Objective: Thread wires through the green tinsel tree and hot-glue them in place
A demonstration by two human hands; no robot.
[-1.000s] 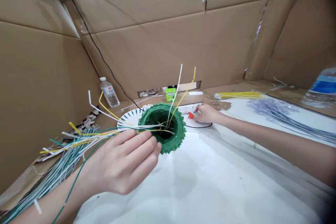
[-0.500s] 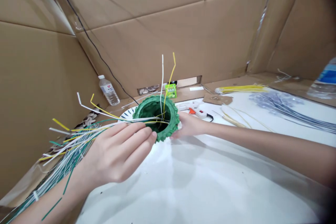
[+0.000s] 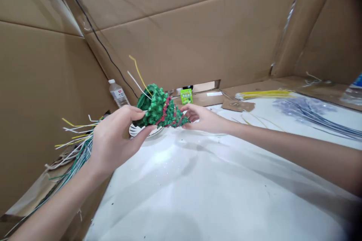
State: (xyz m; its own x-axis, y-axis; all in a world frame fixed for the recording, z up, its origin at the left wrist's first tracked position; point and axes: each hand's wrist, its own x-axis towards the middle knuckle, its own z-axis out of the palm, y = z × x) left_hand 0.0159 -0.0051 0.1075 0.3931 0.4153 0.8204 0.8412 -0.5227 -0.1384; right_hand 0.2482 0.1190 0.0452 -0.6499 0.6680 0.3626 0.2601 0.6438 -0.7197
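A small hollow Christmas tree (image 3: 158, 107), bumpy green with a red glitter band, lies sideways in the air between my hands. Its open base faces left and its narrow tip points right. My left hand (image 3: 118, 131) grips the rim of the base between thumb and fingers. At the tip, the thumb and fingers of my right hand (image 3: 202, 117) are closed on the tree. One white wire and one yellow wire (image 3: 138, 73) with a bent end stick up out of the base. Beneath the tree is a plate with dark stripes (image 3: 135, 131), partly hidden.
A bundle of green, white and yellow wires (image 3: 80, 148) lies beyond my left wrist. A water bottle (image 3: 118, 94) and a green packet (image 3: 186, 96) stand at the back. Yellow wires (image 3: 266, 93) and dark wires (image 3: 316, 115) lie on the right. Cardboard walls surround the white table (image 3: 198, 188).
The tree has turned from its opening facing me to lying sideways, tip right. My left hand has moved from the wires at the opening to the base rim; my right hand now holds the tip.
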